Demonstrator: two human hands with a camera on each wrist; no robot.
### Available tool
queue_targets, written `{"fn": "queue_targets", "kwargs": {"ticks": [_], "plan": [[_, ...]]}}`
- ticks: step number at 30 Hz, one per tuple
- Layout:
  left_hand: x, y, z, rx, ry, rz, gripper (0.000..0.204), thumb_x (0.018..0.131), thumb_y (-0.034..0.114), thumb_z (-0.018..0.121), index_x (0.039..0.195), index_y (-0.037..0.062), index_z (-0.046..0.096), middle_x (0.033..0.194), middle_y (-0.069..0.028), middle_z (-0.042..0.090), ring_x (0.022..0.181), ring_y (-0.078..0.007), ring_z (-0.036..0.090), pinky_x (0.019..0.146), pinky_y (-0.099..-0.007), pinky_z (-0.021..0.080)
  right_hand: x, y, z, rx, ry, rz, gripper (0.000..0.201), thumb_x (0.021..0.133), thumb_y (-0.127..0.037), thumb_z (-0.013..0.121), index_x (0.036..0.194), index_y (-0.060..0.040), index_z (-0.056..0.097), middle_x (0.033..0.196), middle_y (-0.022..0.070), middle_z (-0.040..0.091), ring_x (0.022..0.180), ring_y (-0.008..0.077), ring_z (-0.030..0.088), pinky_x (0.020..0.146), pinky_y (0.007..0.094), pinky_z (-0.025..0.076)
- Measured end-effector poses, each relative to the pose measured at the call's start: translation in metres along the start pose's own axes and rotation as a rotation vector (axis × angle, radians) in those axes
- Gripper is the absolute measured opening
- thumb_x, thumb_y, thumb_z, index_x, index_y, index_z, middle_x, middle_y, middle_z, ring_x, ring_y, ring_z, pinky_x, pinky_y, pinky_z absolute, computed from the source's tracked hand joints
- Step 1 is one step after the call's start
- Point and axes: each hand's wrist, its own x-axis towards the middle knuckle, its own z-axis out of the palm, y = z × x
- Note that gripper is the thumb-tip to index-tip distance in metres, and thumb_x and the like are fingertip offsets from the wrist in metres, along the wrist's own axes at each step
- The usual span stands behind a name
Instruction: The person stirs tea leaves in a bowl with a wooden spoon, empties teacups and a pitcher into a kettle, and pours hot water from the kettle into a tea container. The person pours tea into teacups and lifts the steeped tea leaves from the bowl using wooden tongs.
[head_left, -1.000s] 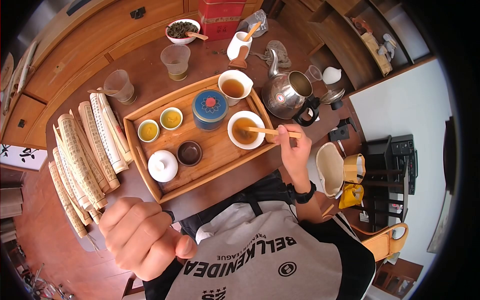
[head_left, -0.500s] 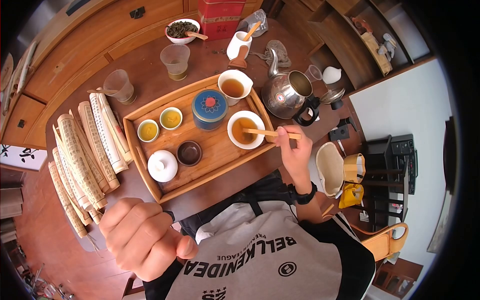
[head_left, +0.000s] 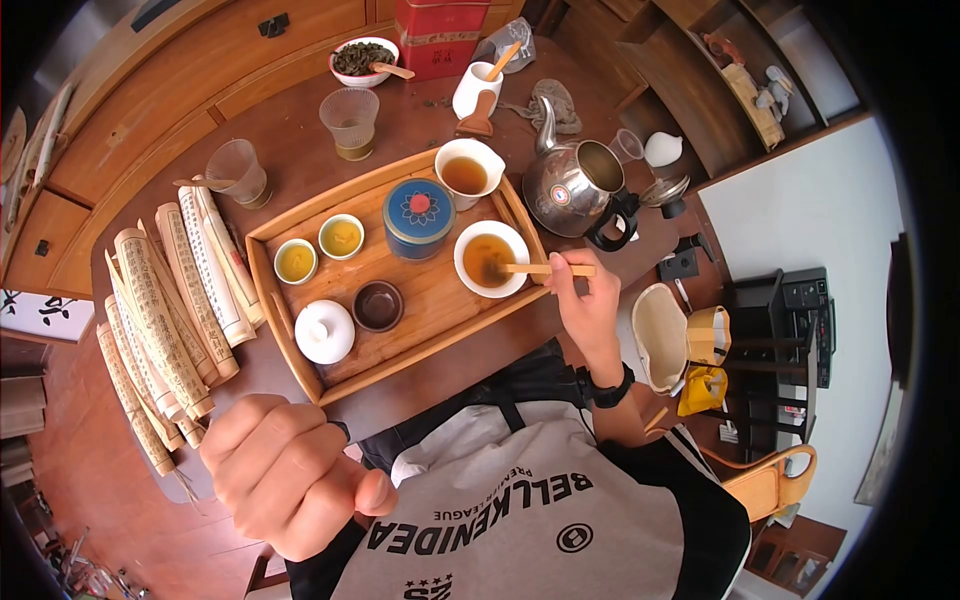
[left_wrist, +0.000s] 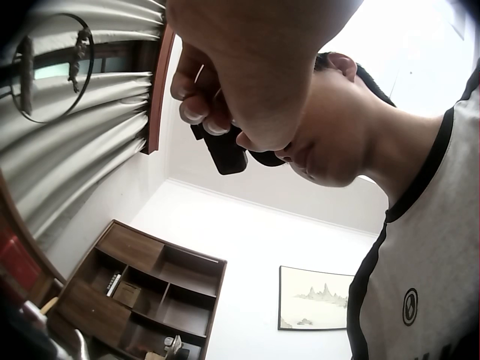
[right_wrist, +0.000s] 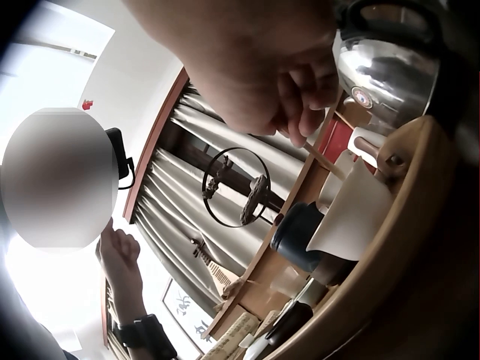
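My right hand [head_left: 588,302] pinches a slim wooden stick [head_left: 545,269] between thumb and fingers. Its far tip dips into amber tea with dark leaves in a white bowl [head_left: 466,285], at the right end of a wooden tray [head_left: 352,394]. In the right wrist view the stick [right_wrist: 327,162] slants from the fingertips down behind the white bowl [right_wrist: 358,214]. Raised close to the head camera, my left hand [head_left: 290,475] has its fingers curled, with nothing visible in them. The left wrist view shows these fingers [left_wrist: 196,109] beside a black device [left_wrist: 223,150] near the face.
Also on the tray are a blue tin [head_left: 419,222], a white pitcher of tea [head_left: 466,176], two small tea cups [head_left: 342,237], a dark cup [head_left: 379,307] and a white lid [head_left: 325,332]. A steel kettle [head_left: 570,190] stands right; paper scrolls [head_left: 165,320] lie left.
The stick's tip has shifted through the tea toward the bowl's right side, the right hand moving slightly with it. The left hand keeps its place.
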Motion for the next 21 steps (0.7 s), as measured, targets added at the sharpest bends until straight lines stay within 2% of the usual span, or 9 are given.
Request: {"fn": "queue_targets", "kwargs": {"ticks": [6,12,21], "plan": [[0.000,0.000,0.000,0.006,-0.001,0.006,0.049,0.098,0.014,0.054,0.054,0.0039,0.035,0.048,-0.0046,0.045,0.039,-0.0161,0.042,0.036,-0.0264,0.029,0.000,0.003,0.005,0.082,-0.018,0.032,0.011,0.098,-0.009,0.064,0.096,0.0022,0.066,0.072,0.0044,0.067,0.066,0.0069,0.063,0.058,0.0213,0.046],[0.000,0.000,0.000,0.002,-0.005,0.007,0.048,0.097,0.013,0.054,0.054,0.0037,0.035,0.048,-0.0045,0.045,0.039,-0.0160,0.041,0.036,-0.0263,0.029,-0.001,0.010,0.006,0.256,-0.019,0.158,0.016,0.101,-0.013,0.062,0.095,0.0024,0.064,0.072,0.0044,0.066,0.064,0.0071,0.061,0.059,0.0204,0.047],[0.001,0.000,-0.001,0.001,-0.014,0.005,0.047,0.097,0.012,0.054,0.054,0.0041,0.036,0.049,-0.0046,0.046,0.040,-0.0160,0.042,0.037,-0.0266,0.029,0.004,0.025,0.010,0.433,0.026,0.251,0.023,0.103,-0.022,0.060,0.091,-0.0029,0.062,0.067,0.0017,0.062,0.056,0.0049,0.055,0.051,0.0189,0.040]]}}
